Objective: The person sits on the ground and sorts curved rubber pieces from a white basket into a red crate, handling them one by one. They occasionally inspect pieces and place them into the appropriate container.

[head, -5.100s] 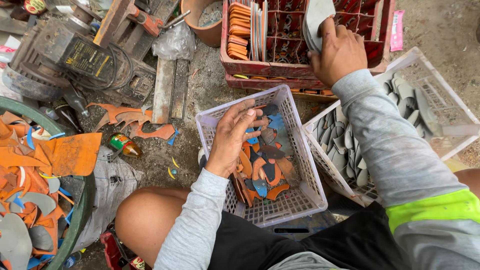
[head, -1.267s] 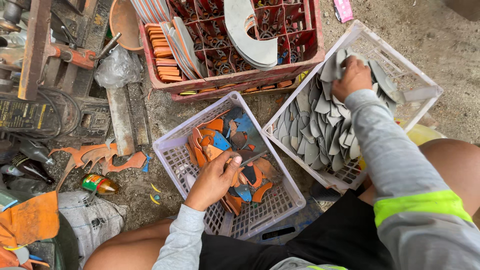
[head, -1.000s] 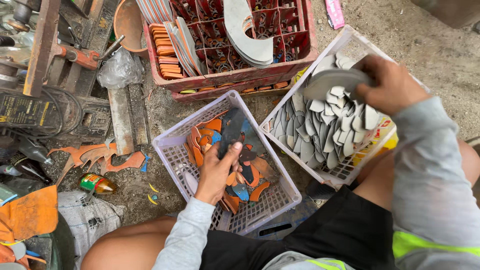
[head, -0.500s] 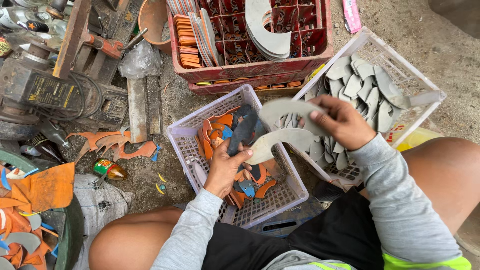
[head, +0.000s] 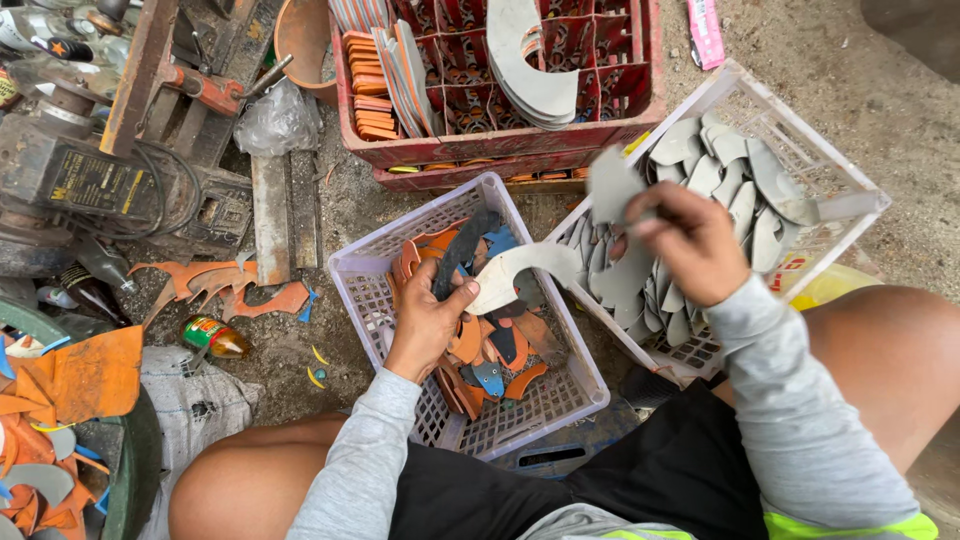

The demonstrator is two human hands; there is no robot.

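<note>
Held over the lilac plastic mesh basket point(head: 560, 395), the thin grey curved cut-out sheet point(head: 525, 268) looks light and floppy, best pinched at both ends: left hand point(head: 428, 325) grips its pale tip beside a dark strip point(head: 462, 250), right hand point(head: 690, 240) clenches the grey end

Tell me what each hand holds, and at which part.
The left hand pinches a dark curved piece at its lower end. The right hand holds a grey cut-out sheet by its lower edge.

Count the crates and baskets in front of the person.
3. A red crate at the top, a lilac basket in the middle under the left hand, and a white basket to the right. More may lie outside the view.
</note>
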